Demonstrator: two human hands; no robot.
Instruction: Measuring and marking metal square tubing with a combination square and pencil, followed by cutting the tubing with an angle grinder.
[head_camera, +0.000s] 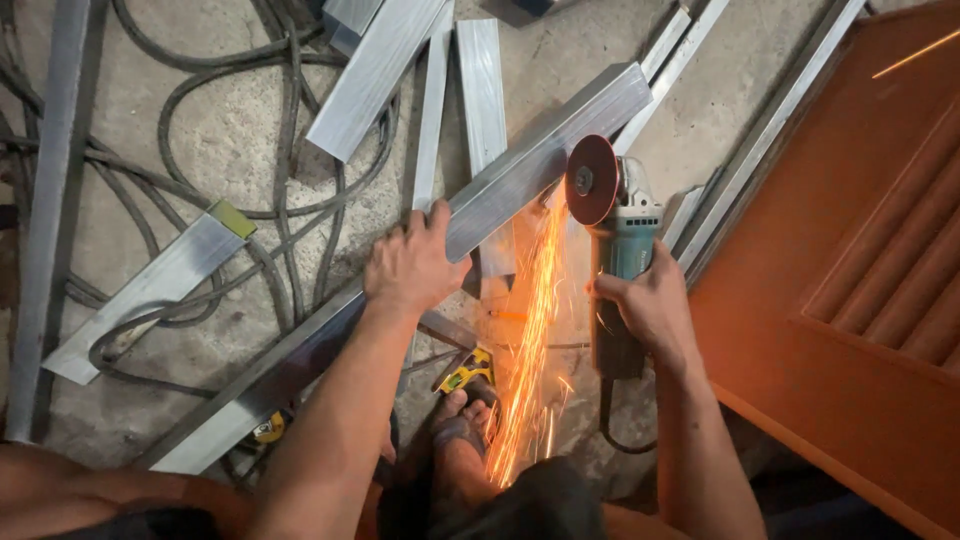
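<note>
While sparks fall toward the camera, the scene reads near to far as follows
Foot: a bare foot (462, 420) rests on the concrete floor (230, 130) beside a small yellow-and-black tool (468, 371), right where the sparks (528, 330) land
Left hand: the left hand (412, 265) presses palm-down on the steel tube (440, 240), fingers curled over its upper edge and clamped on it
Right hand: the right hand (648, 305) is wrapped tight around the body of the angle grinder (615, 260)
Grinder: its body points away from the person, its reddish disc (591, 180) at the far end, meeting the tube's edge
Tube axis: long axis runs diagonally, from lower left near the person to upper right
Farther off: loose metal offcuts (380, 70) and dark cables (250, 200) lie across the floor; an orange panelled door (860, 260) lies at the right
</note>
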